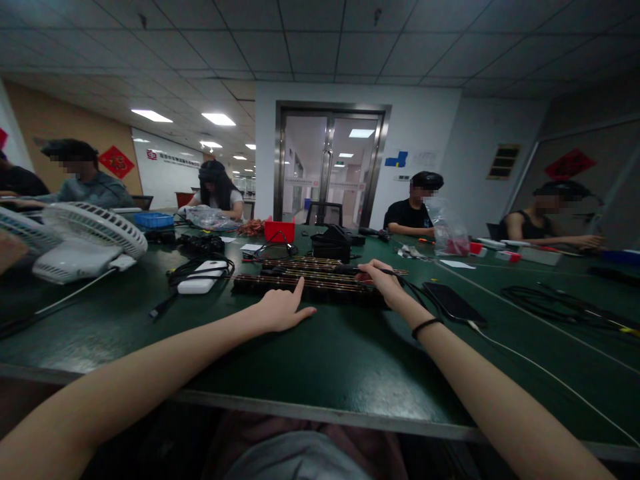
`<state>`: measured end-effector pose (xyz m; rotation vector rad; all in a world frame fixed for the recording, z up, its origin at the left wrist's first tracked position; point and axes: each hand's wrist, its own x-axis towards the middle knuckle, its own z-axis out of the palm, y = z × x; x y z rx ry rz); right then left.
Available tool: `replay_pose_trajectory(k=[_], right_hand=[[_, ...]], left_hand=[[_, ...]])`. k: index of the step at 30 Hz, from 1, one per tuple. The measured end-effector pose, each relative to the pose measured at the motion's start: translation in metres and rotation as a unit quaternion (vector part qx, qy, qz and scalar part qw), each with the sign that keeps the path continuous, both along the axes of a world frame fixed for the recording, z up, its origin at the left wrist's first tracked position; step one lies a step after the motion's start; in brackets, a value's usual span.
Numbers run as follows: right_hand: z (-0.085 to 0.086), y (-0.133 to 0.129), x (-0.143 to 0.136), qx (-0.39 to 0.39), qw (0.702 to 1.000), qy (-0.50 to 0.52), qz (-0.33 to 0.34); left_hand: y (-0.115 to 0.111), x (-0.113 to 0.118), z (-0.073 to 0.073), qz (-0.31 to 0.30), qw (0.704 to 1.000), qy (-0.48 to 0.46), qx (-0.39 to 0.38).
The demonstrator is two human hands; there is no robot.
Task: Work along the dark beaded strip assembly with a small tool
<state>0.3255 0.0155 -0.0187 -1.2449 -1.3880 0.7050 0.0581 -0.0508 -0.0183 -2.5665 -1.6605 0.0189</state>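
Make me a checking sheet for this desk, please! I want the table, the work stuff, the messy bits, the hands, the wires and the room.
Surface: green table, shiny near the front edge.
Job's things: thin strips side by side; a black pen-like tool over them.
Clutter: fan, red bin, phone, white box.
Hands: right hand grips the tool; left hand has its index finger out at the strips, touching or not, I can't tell.
Cables: black cable coiled at right; white cable from the phone.
Surroundings: glass doors behind; other people sitting around the table.
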Motion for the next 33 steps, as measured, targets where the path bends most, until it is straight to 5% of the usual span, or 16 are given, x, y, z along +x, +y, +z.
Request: replay_pose_trajectory(k=[33], right_hand=[[0.0038, -0.0049, -0.0020, -0.004, 1.000, -0.013, -0.011]], left_hand=[[0.0025, -0.0013, -0.0023, 0.000, 1.000, 0.006, 0.003]])
